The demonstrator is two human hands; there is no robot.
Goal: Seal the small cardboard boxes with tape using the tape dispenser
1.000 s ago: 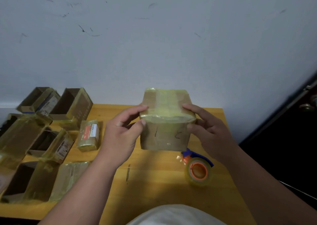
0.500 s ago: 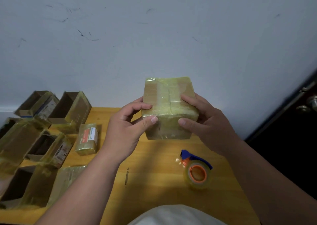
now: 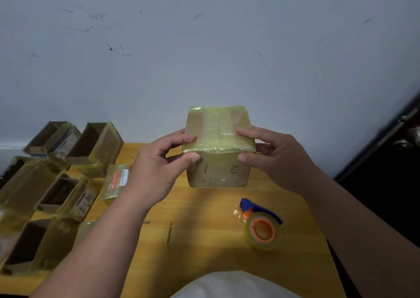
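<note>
Up above the far half of the desk (image 3: 204,218), you hold a small cardboard box (image 3: 218,147) in the air between both hands, clear of the wood. Your left hand (image 3: 156,168) grips its left side, fingertips curled onto the top face and thumb pressed against the front face; your right hand (image 3: 272,159) mirrors that on the right side, fingers laid over the top and thumb on the upper front edge. The box is brown and roughly cube-shaped, its top closed and covered in glossy yellowish tape that runs along the centre seam, with another band wrapped around the upper rim. The tape looks wrinkled at the back left corner. Two dark pen-like marks show on the front face, which is bare cardboard below the tape band.

Near the right edge of the desk, well apart from the box, the tape dispenser (image 3: 261,225) rests on the wood: a blue frame, an orange hub and a roll of clear tape, with a short loose end sticking out toward the left. Along the left edge several open cardboard boxes (image 3: 61,197) stand with yellow-taped flaps, and a small flat taped packet (image 3: 117,184) with a red-and-white label lies just beside them.
</note>
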